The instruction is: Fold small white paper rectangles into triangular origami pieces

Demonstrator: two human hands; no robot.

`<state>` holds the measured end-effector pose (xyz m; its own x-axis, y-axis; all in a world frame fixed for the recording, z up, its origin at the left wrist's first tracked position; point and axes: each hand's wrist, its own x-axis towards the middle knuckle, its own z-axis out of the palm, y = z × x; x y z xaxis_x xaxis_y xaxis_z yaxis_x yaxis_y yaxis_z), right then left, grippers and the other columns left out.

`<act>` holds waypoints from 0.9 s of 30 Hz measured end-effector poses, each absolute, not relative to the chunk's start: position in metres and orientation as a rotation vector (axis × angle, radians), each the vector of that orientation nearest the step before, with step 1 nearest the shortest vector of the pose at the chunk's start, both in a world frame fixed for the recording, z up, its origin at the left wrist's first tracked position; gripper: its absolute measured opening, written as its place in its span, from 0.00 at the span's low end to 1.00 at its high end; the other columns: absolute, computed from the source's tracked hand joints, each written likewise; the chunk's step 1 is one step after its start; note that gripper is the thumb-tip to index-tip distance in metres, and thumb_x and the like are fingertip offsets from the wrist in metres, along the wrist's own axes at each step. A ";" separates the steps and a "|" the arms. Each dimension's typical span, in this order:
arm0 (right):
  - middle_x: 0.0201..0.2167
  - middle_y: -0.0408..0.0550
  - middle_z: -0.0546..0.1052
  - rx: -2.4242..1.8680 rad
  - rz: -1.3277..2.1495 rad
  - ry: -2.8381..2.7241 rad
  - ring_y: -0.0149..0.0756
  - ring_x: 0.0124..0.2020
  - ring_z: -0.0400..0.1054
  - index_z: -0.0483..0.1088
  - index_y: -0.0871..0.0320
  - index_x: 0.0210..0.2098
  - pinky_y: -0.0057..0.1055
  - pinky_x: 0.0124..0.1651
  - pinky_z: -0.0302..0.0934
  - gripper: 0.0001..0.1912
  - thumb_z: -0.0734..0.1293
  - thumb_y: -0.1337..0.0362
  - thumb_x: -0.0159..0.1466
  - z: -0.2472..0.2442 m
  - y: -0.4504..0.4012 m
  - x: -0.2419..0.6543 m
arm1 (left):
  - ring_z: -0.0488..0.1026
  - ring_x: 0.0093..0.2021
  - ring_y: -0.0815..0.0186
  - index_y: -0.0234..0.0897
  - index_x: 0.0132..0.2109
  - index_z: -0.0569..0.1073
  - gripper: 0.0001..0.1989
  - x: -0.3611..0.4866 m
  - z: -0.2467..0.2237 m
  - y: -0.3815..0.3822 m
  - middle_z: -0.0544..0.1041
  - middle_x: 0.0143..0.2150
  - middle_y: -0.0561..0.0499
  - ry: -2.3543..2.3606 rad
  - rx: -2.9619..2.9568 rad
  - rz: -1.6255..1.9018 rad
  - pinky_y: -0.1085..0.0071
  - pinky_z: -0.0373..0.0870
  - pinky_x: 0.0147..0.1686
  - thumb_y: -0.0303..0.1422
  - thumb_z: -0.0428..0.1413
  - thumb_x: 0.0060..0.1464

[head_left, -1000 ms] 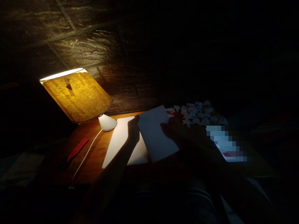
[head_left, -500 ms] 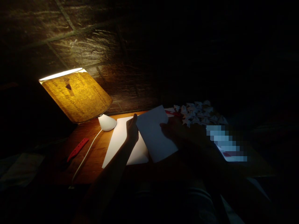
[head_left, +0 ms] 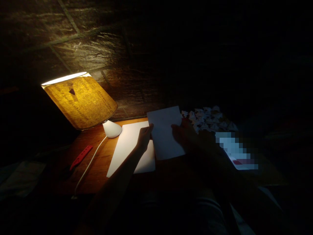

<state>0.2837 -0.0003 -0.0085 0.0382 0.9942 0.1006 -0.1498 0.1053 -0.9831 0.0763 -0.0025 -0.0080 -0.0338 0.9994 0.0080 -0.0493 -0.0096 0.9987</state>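
A sheet of white paper [head_left: 166,133] is held up over the desk between my two hands. My left hand [head_left: 144,137] pinches its left edge, thumb on the near face. At the right edge my right hand [head_left: 183,132] is closed on it too, mostly in shadow with its thumb on the front. More white paper [head_left: 129,140] lies flat on the desk beneath and left of the held sheet, partly covered by my left forearm. Just beyond my right hand sits a group of several small folded paper pieces [head_left: 205,119].
A lit table lamp [head_left: 80,102] with a newsprint shade stands at the left, its white cord [head_left: 90,163] running to the front edge. A red perforated strip [head_left: 81,156] lies beside the cord. A glowing, blurred-out screen [head_left: 236,151] is at the right. Behind rises a stone wall [head_left: 97,49].
The held paper has been lifted a little and turned more upright. My left hand has moved slightly right and down along its edge; my right hand has shifted slightly right.
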 end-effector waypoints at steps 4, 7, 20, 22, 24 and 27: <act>0.28 0.46 0.78 -1.041 1.175 -1.051 0.36 0.29 0.69 0.74 0.57 0.31 0.34 0.34 0.63 0.11 0.74 0.57 0.53 -0.003 -0.002 0.286 | 0.67 0.19 0.72 0.34 0.25 0.73 0.35 0.078 -0.003 -0.006 0.71 0.20 0.53 1.170 1.163 1.196 0.75 0.64 0.19 0.66 0.66 0.43; 0.26 0.45 0.76 -1.085 1.160 -1.015 0.35 0.28 0.68 0.74 0.57 0.31 0.33 0.33 0.62 0.12 0.75 0.57 0.53 0.003 -0.006 0.289 | 0.69 0.20 0.71 0.33 0.25 0.75 0.36 0.080 -0.003 -0.007 0.73 0.21 0.51 1.181 1.234 1.104 0.74 0.64 0.19 0.67 0.67 0.40; 0.31 0.49 0.80 -1.087 1.165 -0.960 0.40 0.33 0.73 0.74 0.55 0.33 0.36 0.38 0.67 0.07 0.72 0.59 0.58 0.011 -0.007 0.290 | 0.70 0.22 0.68 0.34 0.23 0.74 0.38 0.084 -0.005 -0.009 0.72 0.20 0.51 1.204 1.352 1.007 0.73 0.66 0.22 0.69 0.66 0.37; 0.33 0.49 0.80 -1.059 1.170 -0.938 0.40 0.34 0.74 0.73 0.55 0.34 0.36 0.40 0.68 0.06 0.71 0.61 0.59 0.010 -0.006 0.288 | 0.70 0.22 0.69 0.34 0.22 0.73 0.37 0.084 -0.007 -0.009 0.72 0.20 0.51 1.215 1.354 1.021 0.73 0.66 0.23 0.69 0.66 0.37; 0.33 0.49 0.80 -1.044 1.173 -0.920 0.40 0.35 0.74 0.72 0.54 0.34 0.36 0.41 0.69 0.04 0.70 0.62 0.59 0.012 -0.006 0.286 | 0.70 0.23 0.69 0.34 0.23 0.73 0.37 0.083 -0.009 -0.009 0.72 0.21 0.51 1.210 1.344 1.044 0.73 0.66 0.23 0.68 0.66 0.38; 0.31 0.49 0.80 -1.047 1.148 -0.884 0.40 0.36 0.74 0.72 0.55 0.32 0.36 0.41 0.69 0.04 0.71 0.64 0.58 0.017 -0.007 0.287 | 0.72 0.24 0.68 0.33 0.26 0.76 0.36 0.081 -0.010 -0.011 0.75 0.24 0.50 1.170 1.334 1.028 0.73 0.67 0.24 0.67 0.65 0.42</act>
<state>0.2869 -0.0066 0.0167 0.2019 0.9791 0.0264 -0.2751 0.0825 -0.9579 0.0815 -0.0109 -0.0103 0.1573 0.9871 -0.0295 0.0976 0.0142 0.9951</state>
